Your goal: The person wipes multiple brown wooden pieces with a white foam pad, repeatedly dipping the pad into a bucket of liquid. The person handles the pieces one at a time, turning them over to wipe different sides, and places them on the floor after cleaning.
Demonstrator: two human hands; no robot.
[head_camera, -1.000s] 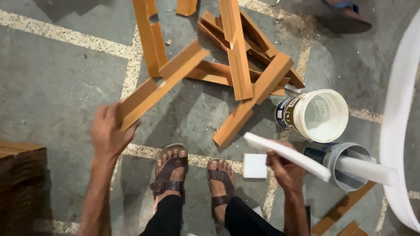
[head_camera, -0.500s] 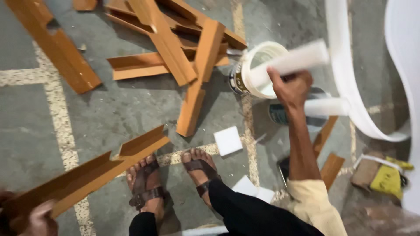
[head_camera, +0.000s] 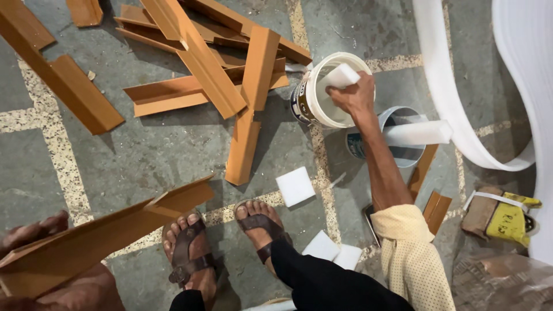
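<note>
My left hand (head_camera: pixel 40 253) at the bottom left grips a long orange-brown L-shaped wooden strip (head_camera: pixel 115 230) that slants up toward the middle of the floor. My right hand (head_camera: pixel 352 95) reaches over a white plastic bucket (head_camera: pixel 314 95) and holds a white foam block (head_camera: pixel 341 76) at the bucket's mouth. My sandalled feet (head_camera: pixel 224 242) stand on the grey floor between the two hands.
A pile of similar wooden strips (head_camera: pixel 213 63) lies ahead, one more strip (head_camera: pixel 63 80) at the left. A grey bucket (head_camera: pixel 403 152) holds a white foam roll (head_camera: pixel 417 133). White foam squares (head_camera: pixel 295 185) lie by my feet. White sheeting (head_camera: pixel 489 86) curves at the right beside a yellow package (head_camera: pixel 507 216).
My right hand has moved from holding the foam piece above the buckets to lowering it into the white bucket. My left hand with the wooden strip has stayed low at the left.
</note>
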